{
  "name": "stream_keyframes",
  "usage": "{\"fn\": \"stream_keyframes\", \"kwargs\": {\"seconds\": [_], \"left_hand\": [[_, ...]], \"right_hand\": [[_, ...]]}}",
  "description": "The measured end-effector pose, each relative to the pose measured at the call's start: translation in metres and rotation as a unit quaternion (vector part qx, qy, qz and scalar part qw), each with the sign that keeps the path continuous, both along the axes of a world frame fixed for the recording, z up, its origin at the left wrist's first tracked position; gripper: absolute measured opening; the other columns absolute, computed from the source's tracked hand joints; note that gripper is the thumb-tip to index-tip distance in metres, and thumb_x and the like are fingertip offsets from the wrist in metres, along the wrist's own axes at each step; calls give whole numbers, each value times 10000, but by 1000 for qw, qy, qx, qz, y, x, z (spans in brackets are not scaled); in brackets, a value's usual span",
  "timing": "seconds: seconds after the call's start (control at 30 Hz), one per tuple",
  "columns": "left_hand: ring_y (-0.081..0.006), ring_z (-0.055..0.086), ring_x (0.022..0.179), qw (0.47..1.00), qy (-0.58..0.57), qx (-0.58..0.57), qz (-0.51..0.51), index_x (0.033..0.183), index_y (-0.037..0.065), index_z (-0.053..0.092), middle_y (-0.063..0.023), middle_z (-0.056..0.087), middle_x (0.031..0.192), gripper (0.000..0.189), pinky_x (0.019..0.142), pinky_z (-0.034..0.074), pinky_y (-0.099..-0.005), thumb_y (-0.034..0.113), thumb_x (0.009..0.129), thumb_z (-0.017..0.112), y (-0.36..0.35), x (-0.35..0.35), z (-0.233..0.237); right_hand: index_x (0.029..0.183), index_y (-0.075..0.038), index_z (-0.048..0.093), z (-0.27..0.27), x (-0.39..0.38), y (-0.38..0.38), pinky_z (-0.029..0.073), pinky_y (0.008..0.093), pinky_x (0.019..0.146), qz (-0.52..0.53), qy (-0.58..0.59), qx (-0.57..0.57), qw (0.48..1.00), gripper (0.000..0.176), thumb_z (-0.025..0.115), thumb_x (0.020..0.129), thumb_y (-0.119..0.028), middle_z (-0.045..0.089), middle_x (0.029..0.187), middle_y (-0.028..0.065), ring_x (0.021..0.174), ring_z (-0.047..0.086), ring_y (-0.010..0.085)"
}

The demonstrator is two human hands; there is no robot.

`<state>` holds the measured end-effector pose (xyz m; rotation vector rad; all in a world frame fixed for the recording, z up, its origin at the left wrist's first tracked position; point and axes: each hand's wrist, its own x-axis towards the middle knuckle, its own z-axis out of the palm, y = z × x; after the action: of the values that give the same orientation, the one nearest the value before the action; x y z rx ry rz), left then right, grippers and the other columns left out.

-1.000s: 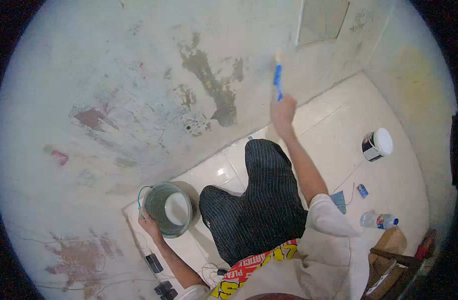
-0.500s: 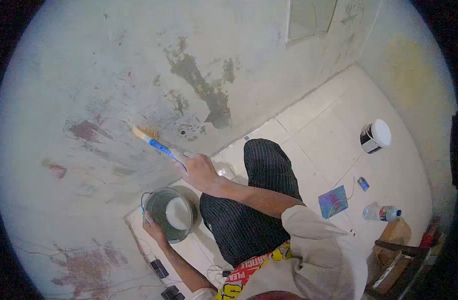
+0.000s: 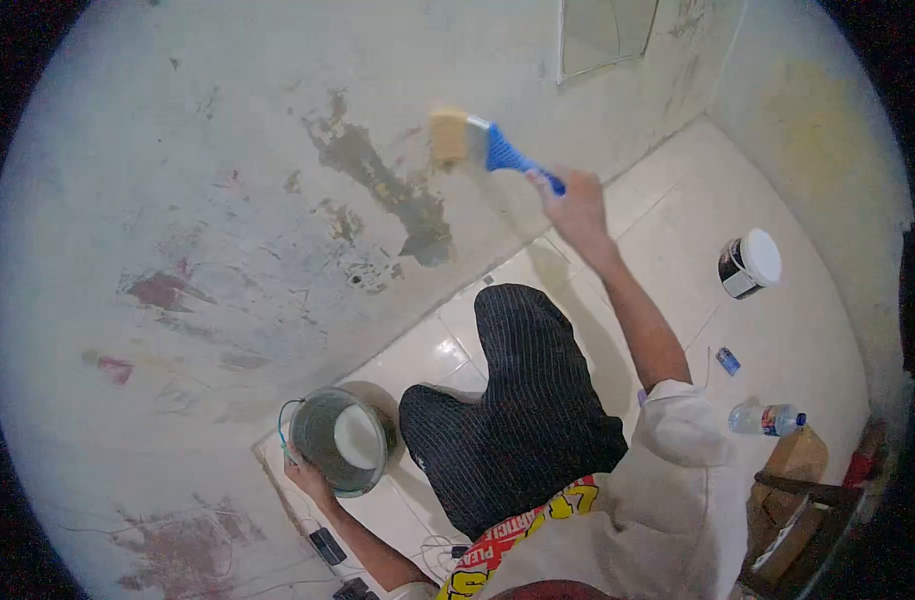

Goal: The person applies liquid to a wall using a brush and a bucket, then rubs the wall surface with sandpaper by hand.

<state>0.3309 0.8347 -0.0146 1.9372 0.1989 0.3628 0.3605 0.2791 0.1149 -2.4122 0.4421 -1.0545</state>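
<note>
Both hands [image 3: 577, 207] [image 3: 307, 474] curled, arms [image 3: 645, 315] [image 3: 370, 548] apart

Plastic brush handle [image 3: 509, 156], glossy floor tiles [image 3: 667, 255].

The head camera looks down over both hands [image 3: 580, 212].

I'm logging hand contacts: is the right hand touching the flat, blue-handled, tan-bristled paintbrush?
Touching. The head view shows the right hand gripping the paintbrush, its fingers around the handle's end.
</note>
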Motion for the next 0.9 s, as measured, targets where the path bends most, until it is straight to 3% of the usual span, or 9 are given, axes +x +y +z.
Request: {"fn": "stream_keyframes", "kwargs": {"seconds": [0.1,0.17,0.3,0.43,0.5,0.63,0.73,0.83,0.9], "left_hand": [[-169,495,718,999,27,3,18,916,-65,584,-81,602,798,429,692,427,-320,325,998,425,-3,0,2],[-163,488,709,1000,10,0,6,919,-64,584,-72,598,793,429,675,422,-320,329,996,429,1,2,-6],[-130,453,675,999,30,26,-1,918,-59,586,-52,585,775,432,609,392,-295,345,988,448,8,6,-14],[-102,416,649,1000,-9,-11,-14,912,-49,592,-42,574,756,435,564,353,-259,358,984,456,0,6,-17],[-103,416,640,997,1,-77,-1,909,-46,601,-47,572,746,438,562,353,-257,363,982,461,-4,3,-11],[-118,433,641,999,32,-11,4,946,-62,607,-57,575,753,445,576,376,-291,358,980,464,13,8,-28],[-157,471,660,998,-20,46,-25,997,-72,609,-88,606,795,451,622,410,-321,354,979,462,24,13,-38],[-191,498,694,997,43,59,14,1033,-69,609,-117,635,853,456,668,426,-326,354,981,449,8,7,-18],[-213,521,725,999,39,18,-13,1035,-62,612,-124,645,875,455,702,435,-331,357,981,443,9,6,-16]], "right_hand": [[924,-28,686,-7,0,-44,439,447,573,-95,-4,-77,992,309,610,862,-321,598,669,216,600,601,353],[938,3,681,15,-11,-53,481,470,765,-192,84,15,978,359,546,895,-327,646,831,219,806,626,369],[860,31,672,-4,4,-75,487,469,753,-308,103,-9,946,369,541,897,-312,639,797,222,811,628,370],[764,-3,666,2,19,-16,514,456,631,-198,24,-60,978,314,554,881,-272,629,650,180,631,646,354],[749,0,665,21,22,33,516,435,601,-153,45,-6,987,290,558,867,-242,626,647,189,630,650,341],[881,-6,638,24,23,111,470,500,597,-66,65,-16,996,248,533,902,-230,602,645,221,604,602,404],[1047,5,606,37,11,165,472,455,532,40,10,-11,999,260,545,893,-195,567,586,201,562,597,362],[1163,16,561,38,15,220,474,411,470,122,44,15,991,348,566,867,-168,571,593,162,532,600,314],[1179,19,543,32,17,256,485,416,471,178,-77,9,981,376,579,843,-147,593,621,137,526,604,310]]}}
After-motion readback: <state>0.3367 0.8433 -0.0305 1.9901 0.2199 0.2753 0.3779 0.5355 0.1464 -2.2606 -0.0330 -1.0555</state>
